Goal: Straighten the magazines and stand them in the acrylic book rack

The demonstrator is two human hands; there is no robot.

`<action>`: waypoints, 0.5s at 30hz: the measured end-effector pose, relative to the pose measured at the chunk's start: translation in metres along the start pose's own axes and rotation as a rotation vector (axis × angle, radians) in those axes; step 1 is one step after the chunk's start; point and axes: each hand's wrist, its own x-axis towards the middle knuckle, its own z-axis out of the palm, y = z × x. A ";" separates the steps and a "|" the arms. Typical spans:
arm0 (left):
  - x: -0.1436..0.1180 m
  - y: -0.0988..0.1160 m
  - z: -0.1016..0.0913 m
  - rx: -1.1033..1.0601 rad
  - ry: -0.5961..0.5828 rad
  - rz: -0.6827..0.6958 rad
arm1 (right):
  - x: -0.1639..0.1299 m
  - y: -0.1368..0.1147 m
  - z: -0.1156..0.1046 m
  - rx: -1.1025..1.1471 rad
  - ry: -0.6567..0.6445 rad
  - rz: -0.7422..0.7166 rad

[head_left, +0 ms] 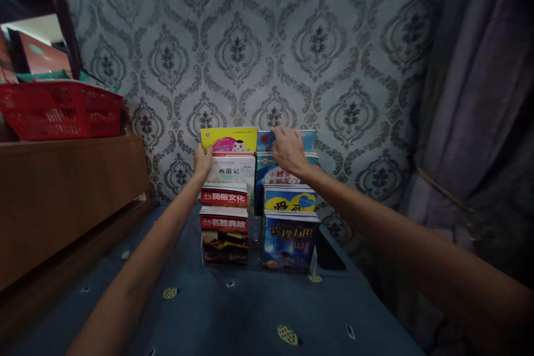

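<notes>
Two columns of upright books stand in a stepped rack, whose clear edge shows low down. My left hand is closed on the left edge of a yellow book in the back row, thumb in front. My right hand reaches across a light blue book beside it, fingers curled together at its upper part; its grip is partly hidden. In front stand a pale book, red-banded books, a blue fish-story book, a yellow-and-blue book and a dark blue book.
A dark flat object lies right of the rack on the blue patterned cloth. At left, a red basket sits on a wooden cabinet. Patterned wall rises behind; a curtain hangs at right.
</notes>
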 end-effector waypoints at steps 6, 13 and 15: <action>-0.001 0.001 -0.001 0.009 -0.001 -0.003 | -0.004 0.000 -0.002 -0.013 0.018 -0.018; 0.000 -0.001 -0.001 -0.004 -0.006 0.004 | -0.006 -0.001 -0.001 0.007 0.031 -0.011; 0.001 -0.001 -0.001 -0.005 -0.007 0.003 | -0.006 -0.001 -0.001 0.007 0.028 -0.010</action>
